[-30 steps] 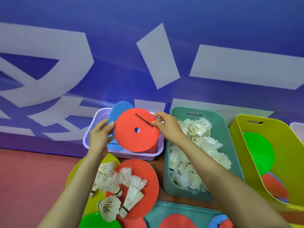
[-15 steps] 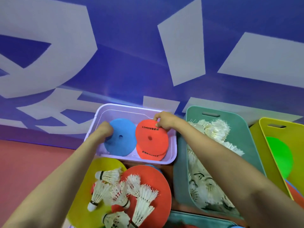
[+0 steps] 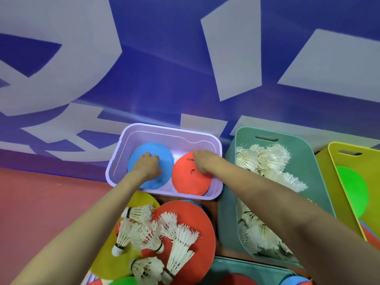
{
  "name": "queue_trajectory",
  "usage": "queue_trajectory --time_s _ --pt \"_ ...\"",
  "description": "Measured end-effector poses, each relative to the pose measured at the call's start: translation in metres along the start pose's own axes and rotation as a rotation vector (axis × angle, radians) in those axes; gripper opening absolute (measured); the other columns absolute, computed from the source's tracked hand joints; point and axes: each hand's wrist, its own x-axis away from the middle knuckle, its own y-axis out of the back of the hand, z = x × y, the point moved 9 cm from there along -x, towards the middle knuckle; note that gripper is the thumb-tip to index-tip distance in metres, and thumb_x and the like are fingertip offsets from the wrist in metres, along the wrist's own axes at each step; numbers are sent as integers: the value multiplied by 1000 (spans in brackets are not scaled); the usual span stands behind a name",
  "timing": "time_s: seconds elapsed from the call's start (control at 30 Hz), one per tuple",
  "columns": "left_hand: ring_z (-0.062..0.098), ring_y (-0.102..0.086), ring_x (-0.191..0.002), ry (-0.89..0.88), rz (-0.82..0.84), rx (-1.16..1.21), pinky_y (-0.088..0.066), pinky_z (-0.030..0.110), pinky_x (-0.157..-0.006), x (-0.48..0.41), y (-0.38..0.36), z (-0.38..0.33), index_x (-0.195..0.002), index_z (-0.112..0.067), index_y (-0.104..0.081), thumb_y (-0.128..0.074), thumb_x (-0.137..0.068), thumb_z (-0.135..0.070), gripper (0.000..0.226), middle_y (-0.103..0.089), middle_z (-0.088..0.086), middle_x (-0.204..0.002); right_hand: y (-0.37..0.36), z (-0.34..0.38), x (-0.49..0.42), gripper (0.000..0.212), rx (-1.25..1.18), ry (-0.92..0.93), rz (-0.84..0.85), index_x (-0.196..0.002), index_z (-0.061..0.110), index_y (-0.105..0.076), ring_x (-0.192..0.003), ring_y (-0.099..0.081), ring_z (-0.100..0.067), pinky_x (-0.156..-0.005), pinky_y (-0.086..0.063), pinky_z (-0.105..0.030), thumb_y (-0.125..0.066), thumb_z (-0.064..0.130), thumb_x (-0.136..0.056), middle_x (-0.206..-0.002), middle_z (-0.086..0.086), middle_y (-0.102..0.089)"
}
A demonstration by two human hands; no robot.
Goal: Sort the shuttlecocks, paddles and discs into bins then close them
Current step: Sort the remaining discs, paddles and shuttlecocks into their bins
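Note:
A lilac bin (image 3: 170, 128) stands against the blue wall with a blue disc (image 3: 165, 161) and a red disc (image 3: 185, 183) lying side by side in it. My left hand (image 3: 147, 164) rests on the blue disc, fingers bent down onto it. My right hand (image 3: 202, 161) lies on the red disc's far edge with nothing gripped. Several loose shuttlecocks (image 3: 176, 233) lie in front on a large red disc (image 3: 198, 219) and a yellow disc (image 3: 109, 262). To the right, a teal bin (image 3: 226, 202) holds many shuttlecocks (image 3: 267, 157).
A yellow-green bin (image 3: 337, 161) at the far right holds a green disc (image 3: 353, 188) and other discs. A teal lid or tray (image 3: 246, 266) with more discs lies at the bottom edge. Red floor (image 3: 41, 202) stretches to the left.
Both hands carried the red and blue discs down from above the rim into the lilac bin. The discs now lie flat, and the hands rest on top of them.

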Motion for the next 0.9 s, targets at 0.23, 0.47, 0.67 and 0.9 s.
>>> queue_trajectory --time_s 0.23,0.47,0.67,0.9 --pt "33 -43 -123 -93 -321 247 -38 44 -101 81 46 -43 -132 -10 -49 -57 -91 -20 43 -44 13 -136 19 -5 64 53 -219 121 -273 -134 13 -43 -124 -41 -32 -99 -41 -44 -62 29 -87 -135 -12 -41" --pt "29 -51 -112 -344 -641 433 -39 36 -97 212 60 -114 -116 -11 -60 -54 -87 -16 30 -56 8 -119 23 -26 214 43 -502 317 -686 -133 16 -48 -124 -44 -21 -103 -35 -32 -56 23 -92 -133 -3 -50" --pt "22 -57 -101 -471 -647 485 -38 24 -89 291 14 -166 -107 -13 -62 -44 -88 -26 29 -60 3 -109 -20 -52 311 34 -628 372 -892 -126 16 -55 -115 -51 -15 -100 -37 -24 -56 18 -92 -124 0 -57" --pt "10 -55 -97 -475 -606 561 -40 19 -88 332 -53 -181 -106 -12 -63 -48 -92 -27 25 -61 -2 -103 -97 -71 361 28 -651 406 -941 -118 14 -60 -104 -59 -15 -92 -45 -29 -51 20 -92 -110 2 -63"
